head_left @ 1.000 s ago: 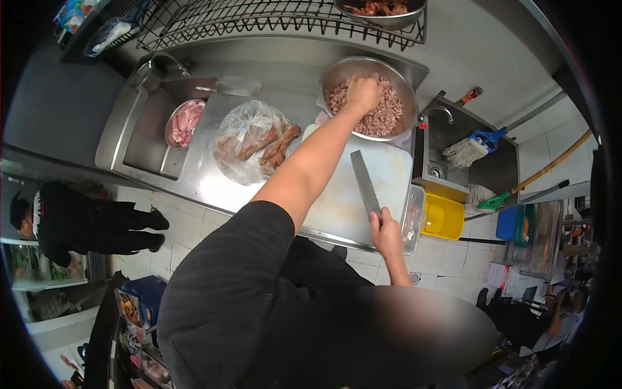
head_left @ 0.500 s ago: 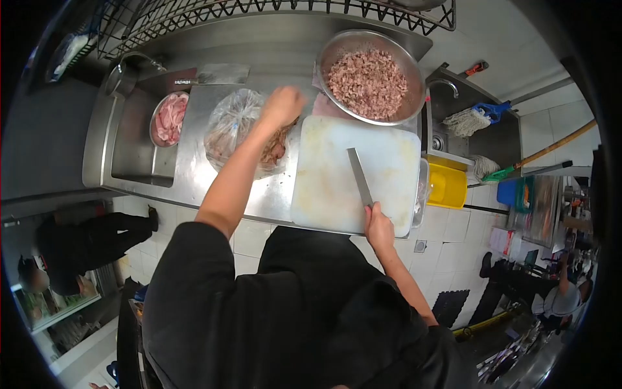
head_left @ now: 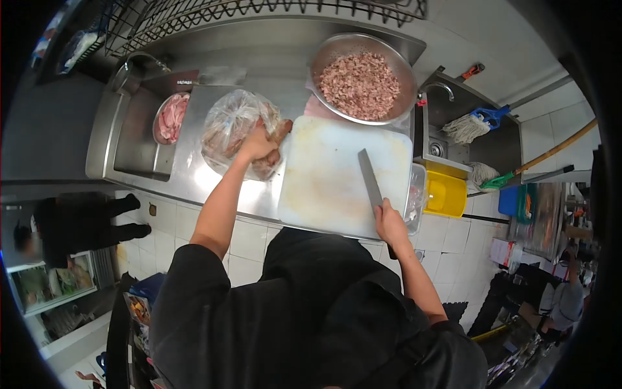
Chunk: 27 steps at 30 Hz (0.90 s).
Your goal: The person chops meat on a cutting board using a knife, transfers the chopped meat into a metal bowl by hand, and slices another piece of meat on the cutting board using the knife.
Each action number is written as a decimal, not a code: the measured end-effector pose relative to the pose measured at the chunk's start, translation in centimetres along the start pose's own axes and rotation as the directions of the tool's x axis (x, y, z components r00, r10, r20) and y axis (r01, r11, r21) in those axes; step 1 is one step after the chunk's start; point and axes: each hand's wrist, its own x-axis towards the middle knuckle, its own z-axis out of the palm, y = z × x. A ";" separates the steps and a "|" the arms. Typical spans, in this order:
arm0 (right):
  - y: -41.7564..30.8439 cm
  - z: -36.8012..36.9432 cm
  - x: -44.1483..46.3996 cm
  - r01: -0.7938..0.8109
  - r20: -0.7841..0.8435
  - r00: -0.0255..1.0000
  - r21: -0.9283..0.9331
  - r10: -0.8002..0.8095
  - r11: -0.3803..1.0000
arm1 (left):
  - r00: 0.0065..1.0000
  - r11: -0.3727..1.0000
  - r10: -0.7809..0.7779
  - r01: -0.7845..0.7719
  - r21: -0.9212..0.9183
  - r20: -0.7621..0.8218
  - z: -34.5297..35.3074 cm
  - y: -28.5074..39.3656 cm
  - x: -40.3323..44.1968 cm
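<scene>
My left hand [head_left: 258, 144] is at the mouth of a clear plastic bag [head_left: 228, 120], its fingers curled over a piece of reddish-brown meat [head_left: 282, 132]; the fingertips are hidden. In my right hand [head_left: 391, 225] is the handle of a knife with a long, broad blade [head_left: 370, 175]. The blade points away from me over the right part of a white cutting board [head_left: 317, 194]. Beyond the board stands a large metal bowl [head_left: 410, 87] of chopped pink meat [head_left: 359, 85].
At the left, a sink [head_left: 139, 146] holds a bowl of pale pink meat slices [head_left: 172, 118]. A cleaver [head_left: 221, 76] lies behind the bag. Right of the board are a clear plastic container [head_left: 416, 194], a yellow bin [head_left: 447, 193] and mops [head_left: 466, 128]. People are farther off on both sides.
My left hand has come down and left from above the bag's edge onto the meat at its mouth. My right hand and the knife have shifted slightly right. The whole view has moved a little.
</scene>
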 end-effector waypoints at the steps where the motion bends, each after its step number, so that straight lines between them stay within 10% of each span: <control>1: 0.0 -0.6 0.1 -0.020 0.068 0.997 -0.031 0.022 0.999 | 1.000 0.998 -0.031 0.031 -0.049 0.002 -0.2 0.2 -0.5; 4: 2.3 -0.8 -0.1 0.055 0.076 0.995 0.063 -0.060 0.996 | 0.935 0.955 -0.051 -0.057 -0.292 -0.350 -1.5 3.6 -3.6; 7: 4.8 -0.8 -0.2 0.074 0.134 0.985 0.227 -0.106 0.971 | 0.854 0.974 0.157 -0.217 -0.066 -0.496 -1.3 12.2 -8.5; 12: 7.5 -0.6 -0.5 0.021 0.132 0.988 0.390 -0.078 0.921 | 0.797 0.800 0.585 -0.534 0.273 -0.154 9.9 15.4 -12.5; 18: 8.8 -1.3 -0.2 -0.028 0.064 0.998 0.469 -0.002 0.883 | 0.809 0.826 0.563 -0.555 0.096 -0.171 10.5 15.7 -11.1; 20: 8.5 -1.1 -0.5 0.233 -0.141 0.969 0.246 -0.203 0.941 | 0.768 0.764 0.638 -0.624 0.163 -0.052 8.9 16.7 -10.3; 27: 4.3 -2.2 -1.1 0.050 0.019 0.998 0.153 -0.053 0.987 | 0.688 0.609 0.687 -0.720 0.332 0.233 8.8 17.4 -7.1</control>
